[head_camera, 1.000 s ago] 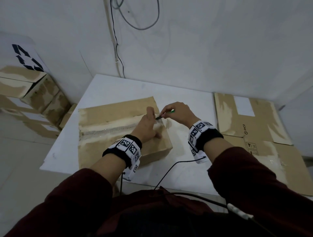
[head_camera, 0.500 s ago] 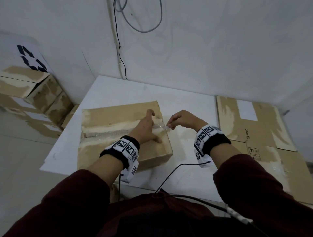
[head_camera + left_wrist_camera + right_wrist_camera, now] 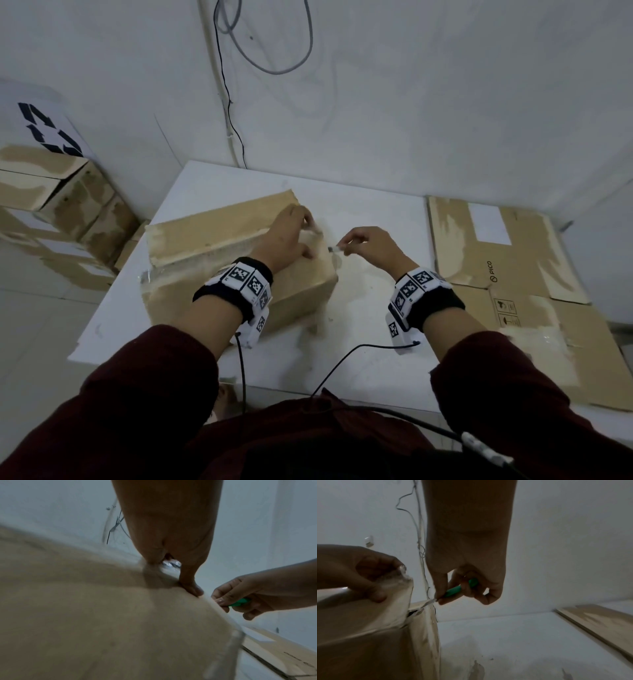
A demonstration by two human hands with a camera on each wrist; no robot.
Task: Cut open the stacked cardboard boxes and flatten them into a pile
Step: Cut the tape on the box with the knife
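Note:
A brown cardboard box (image 3: pixel 205 240) lies on the white table (image 3: pixel 376 359), with clear tape along its top seam. My left hand (image 3: pixel 291 236) is at the box's right end, its fingers curled over the taped end of the top flap (image 3: pixel 397 588) and its thumb (image 3: pixel 190 586) on the box top (image 3: pixel 85 615). My right hand (image 3: pixel 370 245) grips a green-handled cutter (image 3: pixel 453 591). The blade (image 3: pixel 428 603) points at the open seam at the upper corner of the box's right end (image 3: pixel 423 635). The far flap stands slightly raised.
Flattened cardboard sheets (image 3: pixel 507 260) lie to the right of the table. Several taped boxes (image 3: pixel 68 205) are stacked on the floor at the left. Cables (image 3: pixel 233 130) hang down the wall behind the table. A black wire (image 3: pixel 342 359) crosses the table's near side.
My left hand has slid to the far right corner and taken the flap's end, which now lifts. My right hand has drawn the cutter rightward, off the box top.

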